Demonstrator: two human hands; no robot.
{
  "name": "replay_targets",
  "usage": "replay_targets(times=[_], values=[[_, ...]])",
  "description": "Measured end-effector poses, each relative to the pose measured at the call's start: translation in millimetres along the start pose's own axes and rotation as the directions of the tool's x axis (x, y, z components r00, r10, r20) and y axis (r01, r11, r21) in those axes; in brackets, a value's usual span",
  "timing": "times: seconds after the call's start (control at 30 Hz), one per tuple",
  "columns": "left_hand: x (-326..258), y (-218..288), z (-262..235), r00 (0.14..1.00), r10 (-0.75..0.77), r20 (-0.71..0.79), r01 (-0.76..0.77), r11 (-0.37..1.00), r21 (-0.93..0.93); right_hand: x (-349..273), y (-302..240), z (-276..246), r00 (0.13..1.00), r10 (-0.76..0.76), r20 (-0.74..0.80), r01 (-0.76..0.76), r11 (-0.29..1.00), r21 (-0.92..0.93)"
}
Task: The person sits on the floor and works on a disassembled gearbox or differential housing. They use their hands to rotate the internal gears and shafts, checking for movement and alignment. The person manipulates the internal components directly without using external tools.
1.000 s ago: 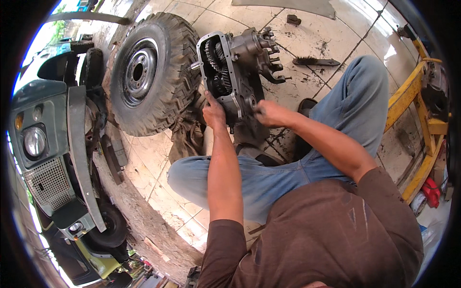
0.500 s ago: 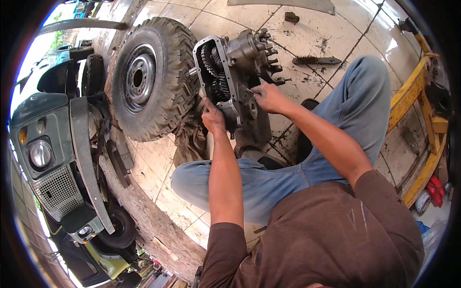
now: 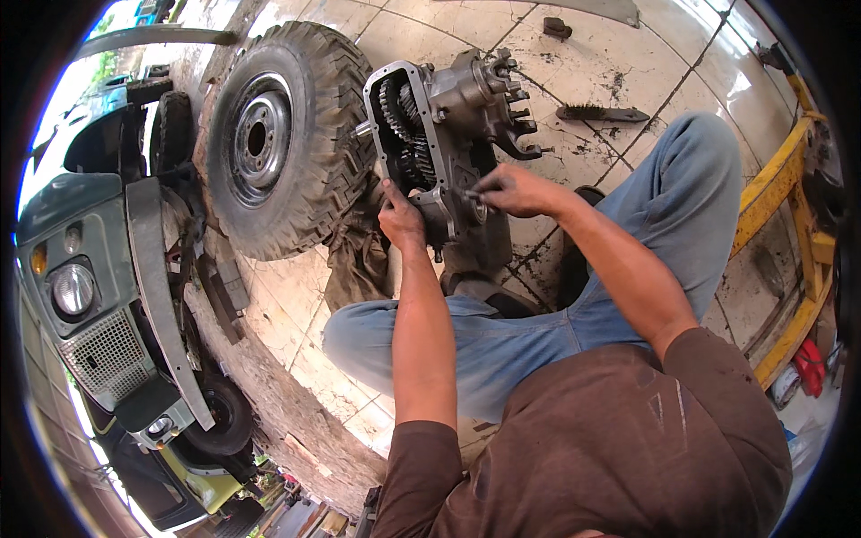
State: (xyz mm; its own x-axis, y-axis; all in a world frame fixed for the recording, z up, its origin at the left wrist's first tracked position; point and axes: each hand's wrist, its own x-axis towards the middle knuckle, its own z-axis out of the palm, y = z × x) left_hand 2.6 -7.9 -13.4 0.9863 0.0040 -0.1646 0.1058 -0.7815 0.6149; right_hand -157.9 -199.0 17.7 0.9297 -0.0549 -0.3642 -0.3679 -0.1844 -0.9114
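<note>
Gearbox [image 3: 453, 92] sat on the floor [image 3: 583, 76] right of the tyre [image 3: 311, 134]; left hand's grip [image 3: 402, 218] clasped its near end, probably for steadiness; right hand's grip [image 3: 517, 190] pinched a small dark piece [image 3: 472, 195] beside it.

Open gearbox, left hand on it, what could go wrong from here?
Dirt could get onto the bare gears, since loose dark grit lies nearby. The left hand also grips the gearbox close to those gears, so it might get nipped if they turn.
</note>
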Motion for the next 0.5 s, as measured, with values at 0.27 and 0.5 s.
replay_targets(times=[0.27,0.5], values=[[3,-3,-1,0.999,-0.029,0.020,0.029,0.999,-0.021,-37,-4,52,0.999,-0.032,0.011,0.033,0.966,-0.256],[-1,3,2,1.000,-0.005,0.012,0.005,1.000,-0.004,-25,4,52,0.996,-0.027,-0.086,-0.012,0.905,-0.425]])
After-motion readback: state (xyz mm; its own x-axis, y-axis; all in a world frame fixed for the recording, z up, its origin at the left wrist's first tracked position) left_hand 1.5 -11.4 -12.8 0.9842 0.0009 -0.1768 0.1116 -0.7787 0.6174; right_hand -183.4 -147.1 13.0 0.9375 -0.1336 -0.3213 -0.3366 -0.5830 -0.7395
